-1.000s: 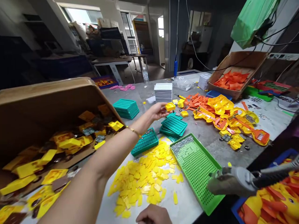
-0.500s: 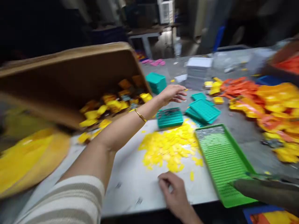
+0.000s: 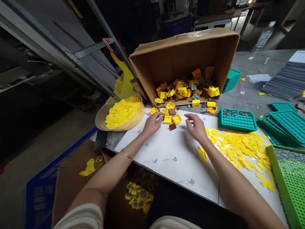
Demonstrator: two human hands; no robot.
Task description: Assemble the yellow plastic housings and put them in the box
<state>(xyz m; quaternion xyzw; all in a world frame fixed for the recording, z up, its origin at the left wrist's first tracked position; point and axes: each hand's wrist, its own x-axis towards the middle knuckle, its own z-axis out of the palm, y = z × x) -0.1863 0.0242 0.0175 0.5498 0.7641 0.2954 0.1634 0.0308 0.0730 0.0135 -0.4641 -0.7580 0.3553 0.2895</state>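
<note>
My left hand [image 3: 152,123] is over the white sheet, thumb and fingers bent together beside a cluster of small yellow plastic housings [image 3: 168,119]. What its fingertips pinch is too small to make out. To the right of the cluster, my right hand [image 3: 196,128] hovers with thumb and fingers apart, nothing visible between them. A brown square piece [image 3: 172,127] lies between the two hands, with another brown piece [image 3: 172,111] among the housings. Behind them a cardboard box [image 3: 183,39], tipped on its side, spills more yellow housings with wires and dark parts.
A round tub [image 3: 141,118] of yellow pieces stands left. On the right are loose flat yellow pieces [image 3: 238,146], a teal tray [image 3: 238,125] with small dark parts, stacked teal trays [image 3: 288,124] and a green tray [image 3: 278,178]. A blue crate [image 3: 40,194] sits below.
The view has swung left. My left hand has come back from above the teal trays to the yellow housings. The right hand has moved forward from the sheet's front edge and its fingers have spread.
</note>
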